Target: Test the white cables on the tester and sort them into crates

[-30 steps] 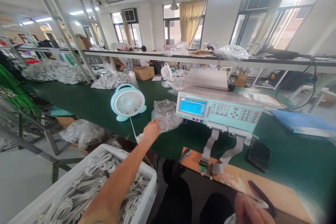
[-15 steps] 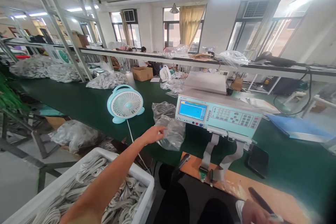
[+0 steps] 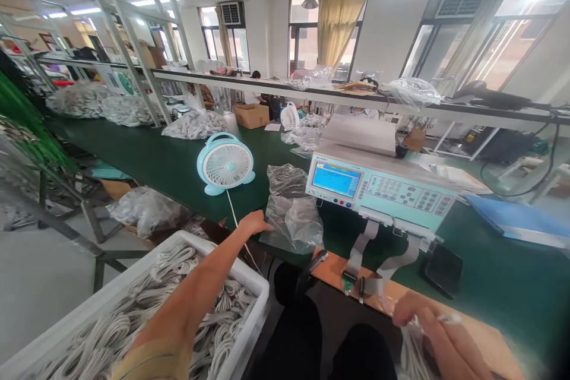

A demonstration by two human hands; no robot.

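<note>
My left hand [image 3: 255, 224] reaches over the white bin to the near edge of the table. Its fingers are closed at the left edge of a clear plastic bag [image 3: 296, 219], which lies flat on the green tabletop. Over the wooden board [image 3: 483, 332] at lower right, my right hand [image 3: 430, 323] is blurred but closed around a coiled white cable [image 3: 412, 347]. Loops of it hang below the fingers, and a pale end shows above them. Many similar cable bundles [image 3: 133, 309] fill the white bin [image 3: 262, 297] at lower left.
A light-blue fan [image 3: 228, 165] stands left of the bag, its cord running down over the table edge. Right of the bag is a tester [image 3: 378, 184] with flat ribbon cables [image 3: 358, 249] reaching the board. A black phone-like object [image 3: 443, 270] and blue folder [image 3: 516, 217] lie farther right.
My right hand has come up and left over the board, bringing the cable into fuller view. My left hand has drawn back to the bag's edge, and the bag lies more spread out.
</note>
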